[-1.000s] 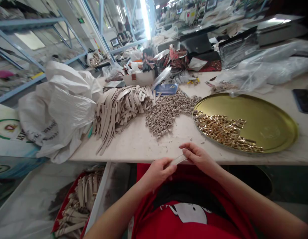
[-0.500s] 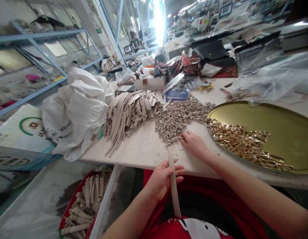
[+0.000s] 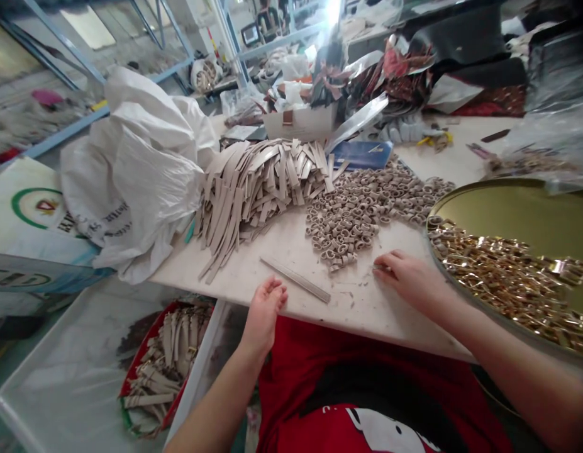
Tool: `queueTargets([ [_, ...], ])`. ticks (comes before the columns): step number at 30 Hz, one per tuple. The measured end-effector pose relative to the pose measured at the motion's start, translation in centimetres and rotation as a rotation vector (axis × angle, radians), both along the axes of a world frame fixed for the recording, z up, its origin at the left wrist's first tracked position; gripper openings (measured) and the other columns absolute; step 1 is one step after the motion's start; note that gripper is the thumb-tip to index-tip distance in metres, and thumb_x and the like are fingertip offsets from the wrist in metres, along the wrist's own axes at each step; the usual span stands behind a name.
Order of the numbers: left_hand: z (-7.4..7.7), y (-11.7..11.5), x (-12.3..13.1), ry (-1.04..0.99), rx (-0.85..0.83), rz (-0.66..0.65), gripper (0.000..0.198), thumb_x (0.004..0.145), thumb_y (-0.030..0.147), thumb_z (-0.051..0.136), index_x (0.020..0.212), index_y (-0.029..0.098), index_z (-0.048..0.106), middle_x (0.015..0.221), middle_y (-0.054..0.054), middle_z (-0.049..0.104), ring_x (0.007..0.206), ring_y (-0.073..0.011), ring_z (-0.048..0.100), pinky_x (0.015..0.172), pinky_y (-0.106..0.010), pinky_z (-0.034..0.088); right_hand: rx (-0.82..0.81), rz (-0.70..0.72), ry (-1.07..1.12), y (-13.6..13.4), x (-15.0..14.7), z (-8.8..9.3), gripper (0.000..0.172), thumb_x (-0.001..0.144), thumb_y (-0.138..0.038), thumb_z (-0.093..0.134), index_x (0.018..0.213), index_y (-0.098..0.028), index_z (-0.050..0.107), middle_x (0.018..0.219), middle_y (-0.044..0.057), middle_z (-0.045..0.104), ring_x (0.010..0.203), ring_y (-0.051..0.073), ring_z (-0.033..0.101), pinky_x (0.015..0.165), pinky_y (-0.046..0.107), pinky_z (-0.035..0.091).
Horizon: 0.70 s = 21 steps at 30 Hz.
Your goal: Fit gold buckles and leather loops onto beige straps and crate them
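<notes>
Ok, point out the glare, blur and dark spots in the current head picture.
Head view: the light at the top flares white; the gold metal pieces in the tray throw sharp glints; the shelf at upper left looks soft; the top right corner sinks into darkness.

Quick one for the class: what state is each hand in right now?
Left hand: partly open, nothing visible in it, beside the lone beige strip.
Right hand: curled; whether it holds anything cannot be told.
</notes>
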<state>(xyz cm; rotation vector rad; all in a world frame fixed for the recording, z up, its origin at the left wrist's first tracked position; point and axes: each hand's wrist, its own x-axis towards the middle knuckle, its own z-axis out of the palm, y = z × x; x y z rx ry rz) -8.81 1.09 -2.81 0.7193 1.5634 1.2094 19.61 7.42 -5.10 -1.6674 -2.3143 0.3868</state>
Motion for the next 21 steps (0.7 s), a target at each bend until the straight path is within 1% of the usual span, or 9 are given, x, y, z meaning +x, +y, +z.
queueTargets([
  [2, 0.2, 0.1, -0.2, 0.425, 0.161, -0.217, 0.03, 0.081, 0.021, 0.051, 0.111, 0.017, 0.051, 0.11, -0.01, 0.056, 0.099, -0.0173, 0.055, 0.09, -0.035, 0.043, -0.004, 0.01, 0.022, 0.1, -0.2, 0.0, 0.014, 0.081, -0.023, 0.045, 0.081, -0.018, 0.058, 0.084, 0.007, 0.059, 0.071, 0.02, 0.056, 0.064, 0.03, 0.039],
  [4, 0.5, 1.2, -0.1, 0.819, 0.314, -0.538, 0.027, 0.081, 0.019, 0.051, 0.108, 0.019, 0.055, 0.114, -0.009, 0.055, 0.107, -0.0201, 0.05, 0.096, -0.039, 0.037, -0.013, -0.022, 0.086, -0.1, -0.2, -0.1, 0.009, 0.078, -0.022, 0.047, 0.078, -0.018, 0.056, 0.08, 0.007, 0.059, 0.069, 0.019, 0.055, 0.064, 0.03, 0.039],
  [6, 0.9, 2.8, 0.1, 1.103, 0.381, -0.795, 0.021, 0.079, 0.017, 0.055, 0.099, 0.019, 0.059, 0.116, -0.009, 0.055, 0.112, -0.0229, 0.046, 0.098, -0.041, 0.032, -0.074, -0.083, 0.21, -0.6, -0.1, 0.0, 0.006, 0.075, -0.025, 0.051, 0.075, -0.019, 0.054, 0.072, 0.004, 0.058, 0.064, 0.018, 0.053, 0.06, 0.029, 0.038],
  [8, 1.4, 4.1, 0.3, 1.286, 0.353, -0.923, 0.012, 0.075, 0.018, 0.06, 0.087, 0.017, 0.061, 0.107, -0.009, 0.059, 0.105, -0.0242, 0.049, 0.093, -0.04, 0.035, -0.181, -0.144, 0.393, -1.4, 0.1, 0.1, 0.012, 0.073, -0.031, 0.055, 0.072, -0.019, 0.051, 0.064, 0.001, 0.055, 0.058, 0.015, 0.05, 0.055, 0.027, 0.037],
  [10, 1.9, 4.4, 0.7, 1.365, 0.282, -0.997, 0.005, 0.074, 0.019, 0.06, 0.077, 0.016, 0.059, 0.091, -0.008, 0.061, 0.091, -0.0228, 0.054, 0.084, -0.037, 0.04, -0.282, -0.207, 0.579, -2.5, 0.2, 0.4, 0.021, 0.071, -0.038, 0.058, 0.069, -0.02, 0.049, 0.059, -0.002, 0.052, 0.054, 0.013, 0.046, 0.051, 0.025, 0.035],
  [13, 2.9, 3.1, 2.2, 1.278, 0.208, -0.996, 0.006, 0.079, 0.021, 0.053, 0.074, 0.016, 0.055, 0.075, -0.004, 0.059, 0.075, -0.019, 0.055, 0.071, -0.031, 0.042, -0.415, -0.286, 0.825, -4.2, 0.0, 0.8, 0.029, 0.066, -0.044, 0.063, 0.065, -0.019, 0.048, 0.055, -0.004, 0.047, 0.051, 0.011, 0.042, 0.05, 0.024, 0.034],
  [17, 4.3, 0.0, 5.8, 0.832, 0.25, -0.944, 0.01, 0.083, 0.024, 0.045, 0.085, 0.018, 0.053, 0.073, -0.001, 0.058, 0.069, -0.0143, 0.054, 0.064, -0.025, 0.041, -0.599, -0.276, 1.143, -6.2, -0.3, 1.5, 0.033, 0.071, -0.049, 0.06, 0.071, -0.018, 0.052, 0.06, -0.003, 0.051, 0.053, 0.009, 0.044, 0.053, 0.023, 0.036],
  [19, 4.7, -0.9, 7.6, 0.612, 0.228, -0.933, 0.014, 0.084, 0.027, 0.042, 0.086, 0.018, 0.052, 0.065, 0.002, 0.055, 0.062, -0.0123, 0.053, 0.06, -0.023, 0.04, -0.645, -0.235, 1.215, -7.1, -0.5, 2.2, 0.032, 0.071, -0.048, 0.062, 0.075, -0.017, 0.054, 0.064, -0.002, 0.054, 0.054, 0.008, 0.045, 0.054, 0.023, 0.038],
  [21, 4.8, -1.2, 9.0, 0.468, 0.181, -0.896, 0.02, 0.085, 0.033, 0.04, 0.083, 0.017, 0.051, 0.056, 0.005, 0.049, 0.052, -0.0104, 0.049, 0.054, -0.021, 0.038, -0.642, -0.198, 1.233, -7.9, -0.5, 2.9, 0.031, 0.07, -0.045, 0.065, 0.078, -0.017, 0.054, 0.066, -0.002, 0.055, 0.055, 0.008, 0.047, 0.055, 0.023, 0.039],
])
